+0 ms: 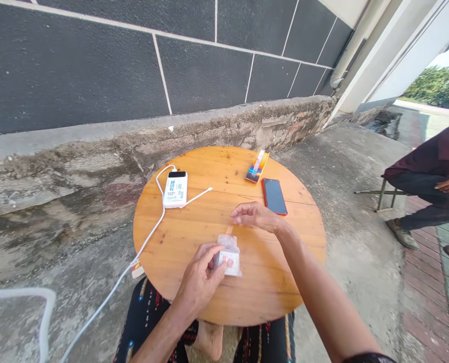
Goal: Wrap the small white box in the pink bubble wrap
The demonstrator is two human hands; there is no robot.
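My left hand (202, 275) is closed on a small clear plastic packet (229, 257) with something white inside, held just above the round wooden table (194, 227). My right hand (257, 216) hovers a little beyond the packet, its fingers drawn together in a loose pinch, and I cannot make out anything in them. A white power bank (175, 189) lies at the table's far left with a white cable (149, 237) plugged in and trailing off the edge. A phone with a red case (274, 196) lies face up at the far right, next to a small colourful pack (257, 167).
The table stands on rough concrete beside a low kerb and a dark tiled wall (96, 65). My knees in patterned cloth show under the table's near edge. Another person (432, 189) sits at the right on a low stool over brick paving.
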